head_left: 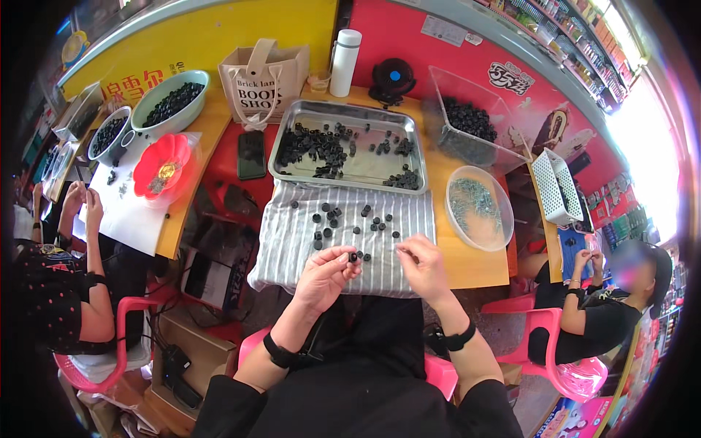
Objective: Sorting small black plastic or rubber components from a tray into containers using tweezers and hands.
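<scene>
Over the desk's (478,271) striped cloth (281,248), the left hand (320,281) pinches a small black cap (353,257), leftward of the right hand (425,271), whose fingertips close together, any contents indiscernible.

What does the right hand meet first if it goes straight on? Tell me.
The right hand would probably meet the small black piece just ahead on the striped cloth, though hand height is unclear.

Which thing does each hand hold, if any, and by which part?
The left hand pinches a small black piece, seemingly by its sides; for the right hand, unclear.
</scene>
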A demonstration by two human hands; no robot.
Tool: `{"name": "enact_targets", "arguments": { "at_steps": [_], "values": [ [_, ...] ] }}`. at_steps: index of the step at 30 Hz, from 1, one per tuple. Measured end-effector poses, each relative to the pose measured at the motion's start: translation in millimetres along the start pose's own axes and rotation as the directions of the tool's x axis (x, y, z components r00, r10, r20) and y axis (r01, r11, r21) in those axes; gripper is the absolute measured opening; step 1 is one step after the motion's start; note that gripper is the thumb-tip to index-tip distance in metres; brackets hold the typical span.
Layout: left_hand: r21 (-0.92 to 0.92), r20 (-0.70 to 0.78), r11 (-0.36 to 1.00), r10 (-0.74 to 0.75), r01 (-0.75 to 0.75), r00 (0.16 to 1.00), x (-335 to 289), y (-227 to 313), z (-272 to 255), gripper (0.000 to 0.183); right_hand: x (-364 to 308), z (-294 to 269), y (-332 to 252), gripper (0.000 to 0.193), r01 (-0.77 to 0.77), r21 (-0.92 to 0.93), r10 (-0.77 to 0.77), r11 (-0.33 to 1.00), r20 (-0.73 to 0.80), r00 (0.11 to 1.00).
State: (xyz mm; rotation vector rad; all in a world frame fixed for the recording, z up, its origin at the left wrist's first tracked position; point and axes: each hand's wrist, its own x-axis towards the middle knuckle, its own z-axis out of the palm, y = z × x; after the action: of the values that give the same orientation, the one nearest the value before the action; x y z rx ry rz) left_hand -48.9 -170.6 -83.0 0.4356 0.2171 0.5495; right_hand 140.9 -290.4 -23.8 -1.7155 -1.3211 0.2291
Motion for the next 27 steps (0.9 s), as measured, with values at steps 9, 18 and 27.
{"name": "enact_targets", "arguments": {
  "at_steps": [9, 18, 27],
  "values": [
    [-0.028, 0.016, 0.999, 0.032, -0.031, 0.999, -8.7, 0.0, -4.7, 0.022, 41.8, 52.3, -1.6, 0.016, 0.213, -0.435, -0.197, 0.875, 0.083, 0.977],
    [-0.041, 0.004, 0.999, 0.027, -0.027, 1.000, -5.1, 2.1, -6.4, 0.021, 43.5, 52.4, 0.8, 0.012, 0.336, -0.387, -0.259, 0.858, 0.238, 0.936],
    [0.004, 0.003, 0.999, 0.032, -0.032, 0.999, -1.0, 1.1, -2.1, 0.020, -1.7, 26.6, 0.7, 0.015, 0.553, -0.451, -0.466, 0.701, 0.297, 0.833]
  ]
}}
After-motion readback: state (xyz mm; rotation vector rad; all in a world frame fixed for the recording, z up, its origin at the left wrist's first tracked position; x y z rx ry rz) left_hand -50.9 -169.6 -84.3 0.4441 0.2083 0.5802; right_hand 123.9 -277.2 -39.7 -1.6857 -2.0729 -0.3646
